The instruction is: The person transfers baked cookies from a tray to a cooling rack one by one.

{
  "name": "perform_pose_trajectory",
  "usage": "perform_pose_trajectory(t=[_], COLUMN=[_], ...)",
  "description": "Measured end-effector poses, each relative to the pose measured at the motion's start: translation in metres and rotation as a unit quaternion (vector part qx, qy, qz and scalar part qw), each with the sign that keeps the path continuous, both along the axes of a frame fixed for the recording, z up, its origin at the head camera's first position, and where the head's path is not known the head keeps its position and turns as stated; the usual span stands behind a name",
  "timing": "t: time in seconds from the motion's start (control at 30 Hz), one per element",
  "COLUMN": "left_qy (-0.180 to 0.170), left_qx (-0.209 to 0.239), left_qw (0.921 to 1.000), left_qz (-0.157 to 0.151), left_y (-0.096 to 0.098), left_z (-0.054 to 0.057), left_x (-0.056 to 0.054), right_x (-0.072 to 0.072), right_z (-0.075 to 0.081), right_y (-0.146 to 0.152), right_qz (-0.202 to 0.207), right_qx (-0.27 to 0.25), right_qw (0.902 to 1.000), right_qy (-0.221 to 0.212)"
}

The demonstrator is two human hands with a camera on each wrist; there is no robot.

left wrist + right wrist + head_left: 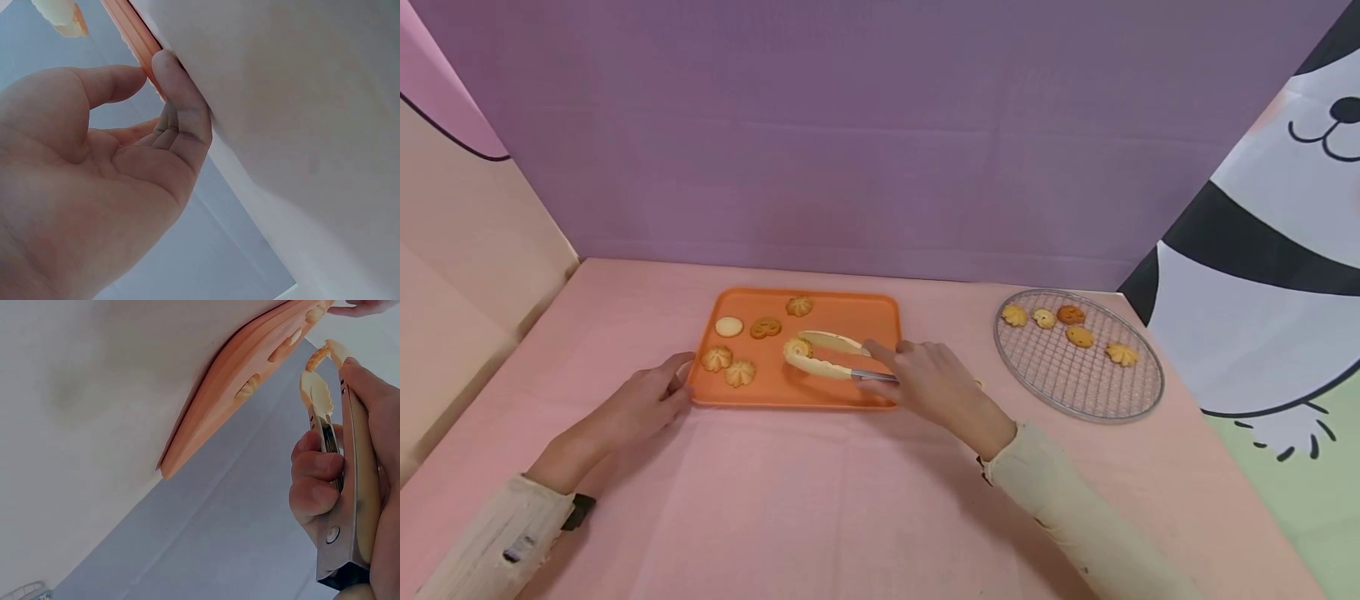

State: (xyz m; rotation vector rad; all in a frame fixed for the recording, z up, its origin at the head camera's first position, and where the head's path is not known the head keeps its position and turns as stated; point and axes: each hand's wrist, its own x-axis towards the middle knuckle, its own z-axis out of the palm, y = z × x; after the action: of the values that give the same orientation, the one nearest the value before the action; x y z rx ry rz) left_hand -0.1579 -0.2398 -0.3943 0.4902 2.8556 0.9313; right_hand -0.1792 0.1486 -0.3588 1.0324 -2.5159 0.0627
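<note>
My right hand [936, 379] grips a pair of tongs [353, 487] with cream tips and metal arms. Between the tips sits a round cookie [795, 348], held over the orange tray [842, 396]; the right wrist view shows it raised above the tray. At the tray's left edge, my left hand [643, 408] pinches the rim between thumb and fingers, seen close in the left wrist view. On the tray lie a pale round cookie [728, 327], a pretzel-shaped cookie [766, 327] and several ridged flower-shaped cookies [741, 372].
A round wire cooling rack [1060, 379] stands to the right, with several cookies of mixed shapes near its back, among them a ridged cookie [1122, 354]. A pink cloth [760, 500] covers the table. A purple backdrop [880, 167] rises behind.
</note>
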Motion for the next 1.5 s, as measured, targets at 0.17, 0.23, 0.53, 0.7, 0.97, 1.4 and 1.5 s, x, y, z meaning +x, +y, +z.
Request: perform_pose_trajectory(t=[0.17,0.23,0.53,0.7,0.97,1.4,1.5], left_qy=[0.0,0.001,0.015,0.008,0.01,0.016,0.016], left_qx=[0.004,0.004,0.005,0.006,0.008,0.003,0.004], left_qw=[1.0,1.0,0.9998,0.9999,0.9999,0.9998,0.9998], left_qz=[-0.003,-0.003,-0.009,-0.005,-0.008,-0.008,-0.008], left_y=[0.0,-0.001,-0.002,-0.001,-0.002,-0.003,-0.003], left_z=[0.0,0.0,0.0,0.001,0.001,-0.002,-0.002], left_x=[0.0,0.0,0.0,0.0,0.001,-0.001,-0.001], right_x=[0.004,0.005,0.013,0.016,0.022,0.033,0.036], right_z=[0.001,0.002,0.007,0.008,0.008,0.011,0.012], right_y=[0.005,0.008,0.022,0.032,0.046,0.061,0.065], right_qz=[-0.002,-0.005,-0.013,-0.025,-0.033,-0.025,-0.029], right_qx=[-0.003,-0.001,-0.015,-0.008,-0.009,-0.025,-0.028], right_qw=[0.9999,0.9998,0.9996,0.9995,0.999,0.9991,0.9987], right_qy=[0.014,0.02,0.019,0.017,0.027,0.024,0.03])
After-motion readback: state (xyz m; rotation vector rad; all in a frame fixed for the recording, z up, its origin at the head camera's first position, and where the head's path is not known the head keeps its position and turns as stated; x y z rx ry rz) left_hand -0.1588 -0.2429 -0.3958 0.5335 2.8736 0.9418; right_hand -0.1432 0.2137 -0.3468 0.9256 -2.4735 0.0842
